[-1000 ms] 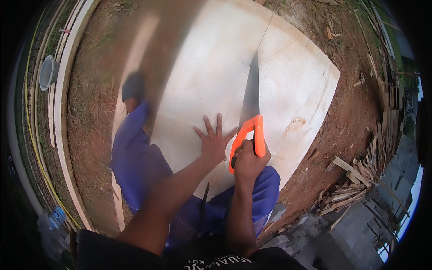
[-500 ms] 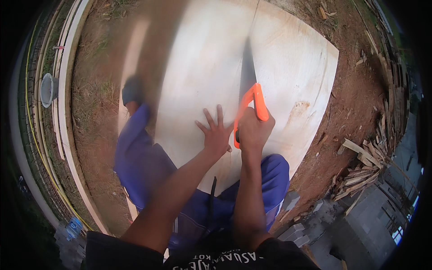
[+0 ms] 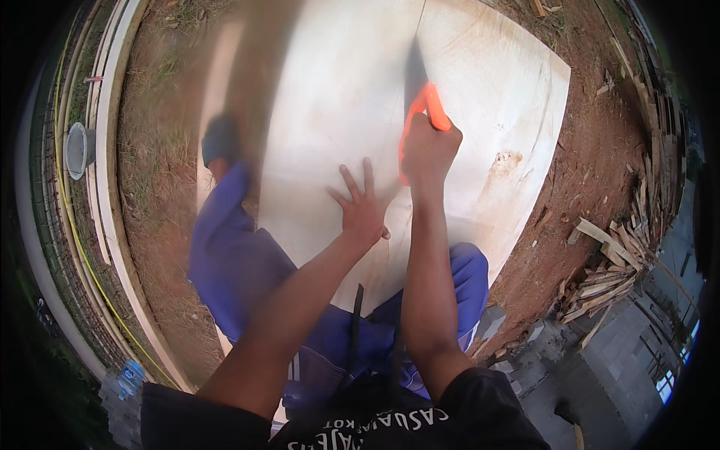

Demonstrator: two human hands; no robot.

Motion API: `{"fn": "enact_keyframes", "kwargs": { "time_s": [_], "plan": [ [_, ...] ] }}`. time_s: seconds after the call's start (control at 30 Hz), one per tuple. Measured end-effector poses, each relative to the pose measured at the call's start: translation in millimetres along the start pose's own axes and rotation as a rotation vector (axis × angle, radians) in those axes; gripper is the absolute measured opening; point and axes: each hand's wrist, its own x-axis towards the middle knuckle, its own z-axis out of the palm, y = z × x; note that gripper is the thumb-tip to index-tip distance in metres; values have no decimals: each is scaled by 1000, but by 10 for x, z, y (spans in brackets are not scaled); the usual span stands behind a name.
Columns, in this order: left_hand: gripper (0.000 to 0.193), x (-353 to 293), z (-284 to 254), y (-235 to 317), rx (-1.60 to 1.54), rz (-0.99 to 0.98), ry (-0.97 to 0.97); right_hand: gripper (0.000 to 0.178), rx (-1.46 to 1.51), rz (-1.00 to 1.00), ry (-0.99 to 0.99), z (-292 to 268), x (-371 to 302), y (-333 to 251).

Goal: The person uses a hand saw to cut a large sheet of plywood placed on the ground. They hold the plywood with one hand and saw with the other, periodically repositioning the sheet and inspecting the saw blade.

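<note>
A hand saw with an orange handle [image 3: 433, 105] is gripped in my right hand [image 3: 430, 155]. Its dark blade points away from me along a line on a large pale plywood sheet [image 3: 330, 97]. How deep the blade sits in the wood is hard to make out. My left hand [image 3: 363, 212] lies on the sheet with fingers spread, left of the saw and nearer to me. My legs in blue trousers [image 3: 232, 270] are at the near edge of the sheet.
Long timber boards [image 3: 112, 135] run along the left, with a pale bucket [image 3: 77, 150] beside them. On the right, scrap wood [image 3: 607, 270] is piled on reddish soil. Grey blocks [image 3: 630, 337] lie at the lower right, and a clear bottle [image 3: 130, 377] at the lower left.
My right hand has pushed the saw forward, away from me, along the line. My left hand stays spread on the sheet in nearly the same place.
</note>
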Motion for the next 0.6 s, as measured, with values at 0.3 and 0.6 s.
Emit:
{"fn": "enact_keyframes", "kwargs": {
  "time_s": [0.3,0.6],
  "plan": [
    [129,140,315,-118,73,-75,210,43,118,-38,-77,-383,-1058,-76],
    [128,119,346,-184,127,-62,267,25,-56,-28,-1,36,-604,-104]
  ]
}}
